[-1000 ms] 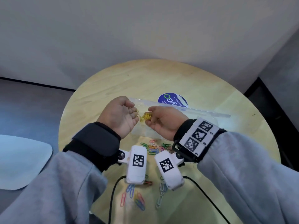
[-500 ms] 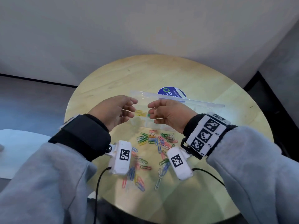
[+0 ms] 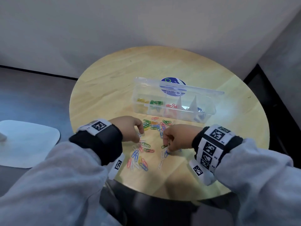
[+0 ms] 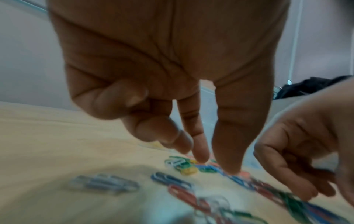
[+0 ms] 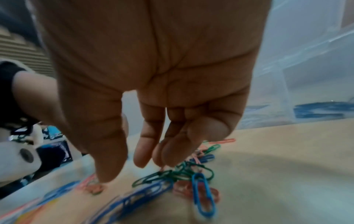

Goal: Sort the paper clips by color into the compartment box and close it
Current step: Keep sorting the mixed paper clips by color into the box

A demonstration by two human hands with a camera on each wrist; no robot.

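The clear compartment box (image 3: 179, 115) stands at the back of the table with its lid (image 3: 187, 88) up. Its compartments hold yellow clips (image 3: 142, 100), green clips (image 3: 156, 102), red clips (image 3: 171, 105) and dark blue clips (image 3: 201, 110). A pile of mixed paper clips (image 3: 152, 126) lies in front of it. My left hand (image 3: 138, 137) (image 4: 214, 166) reaches down with thumb and forefinger tips touching the pile, holding nothing. My right hand (image 3: 167, 146) (image 5: 124, 171) points straight fingers down, its thumb on a pink clip (image 5: 93, 187) beside green clips (image 5: 172, 174).
The round wooden table (image 3: 114, 88) ends close to my body. A blue round sticker (image 3: 173, 81) lies behind the box. A white seat (image 3: 27, 144) stands off the table at the left. More clips (image 3: 138, 162) lie between my wrists.
Both hands have come back from the box's left end down onto the pile. The yellow clips they held are gone from my fingers.
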